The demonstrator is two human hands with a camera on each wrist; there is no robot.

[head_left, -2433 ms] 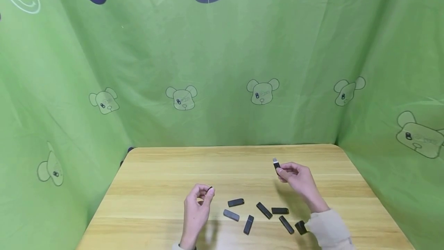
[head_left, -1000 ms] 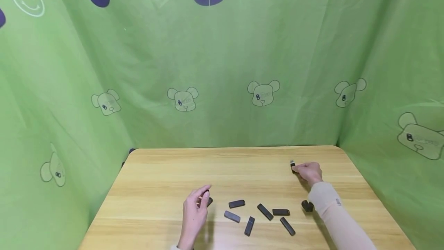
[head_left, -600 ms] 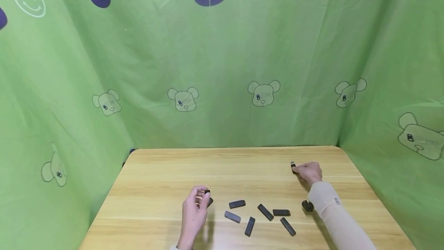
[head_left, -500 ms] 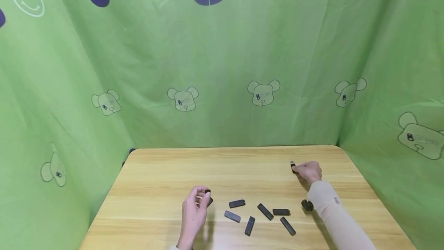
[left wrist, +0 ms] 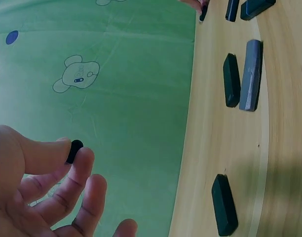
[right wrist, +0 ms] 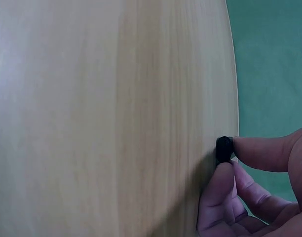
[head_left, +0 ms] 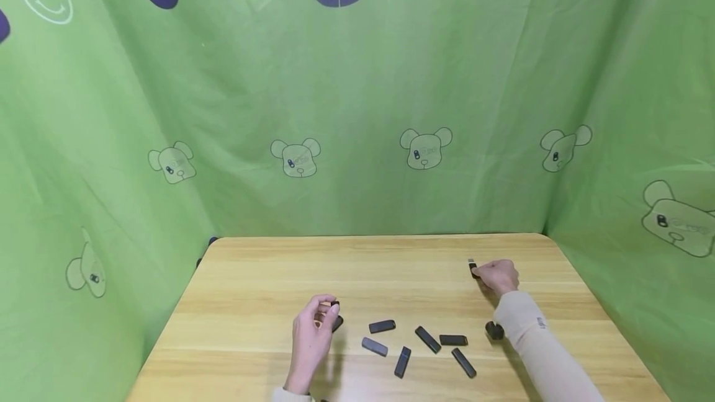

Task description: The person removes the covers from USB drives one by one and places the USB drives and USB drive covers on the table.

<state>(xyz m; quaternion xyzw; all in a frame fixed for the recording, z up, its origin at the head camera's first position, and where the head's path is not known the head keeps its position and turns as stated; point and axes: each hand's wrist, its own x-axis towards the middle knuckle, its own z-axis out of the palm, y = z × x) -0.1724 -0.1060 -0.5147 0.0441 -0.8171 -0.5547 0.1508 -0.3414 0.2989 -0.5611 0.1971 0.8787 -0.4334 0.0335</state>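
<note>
Wooden table (head_left: 268, 278), five capped sticks (head_left: 382, 326)

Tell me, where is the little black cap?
In the head view, the cap is pinched in the left hand, just above the table, left of the black sticks.

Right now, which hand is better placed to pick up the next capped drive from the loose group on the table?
Probably the left hand: it hovers beside the loose drives, pinching only a small black cap. The right hand pinches an uncapped drive at the table's far right.
</note>
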